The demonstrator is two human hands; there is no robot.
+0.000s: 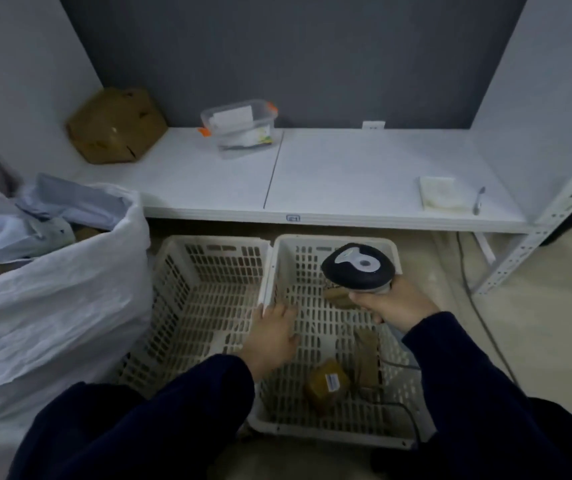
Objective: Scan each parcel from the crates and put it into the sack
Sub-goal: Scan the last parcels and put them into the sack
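Observation:
Two white slotted crates stand side by side on the floor. The left crate (208, 258) holds nothing I can see. The right crate (333, 424) holds a brown parcel with a barcode label (326, 382), a flat brown parcel (366, 355) and a third brown parcel (338, 294) partly hidden behind the scanner. My right hand (395, 306) grips the handle of a black and grey barcode scanner (359, 266) above the right crate. My left hand (274, 336) hovers with relaxed fingers over the right crate's left side, holding nothing. The big white sack (52, 306) stands at the left with parcels inside.
A white shelf board (346, 174) runs behind the crates, carrying a brown cardboard box (116, 126), a clear lidded tub with orange clips (239, 128), a white cloth (442, 199) and a pen (478, 200). A perforated shelf post (541, 230) and a floor cable (475, 299) lie right.

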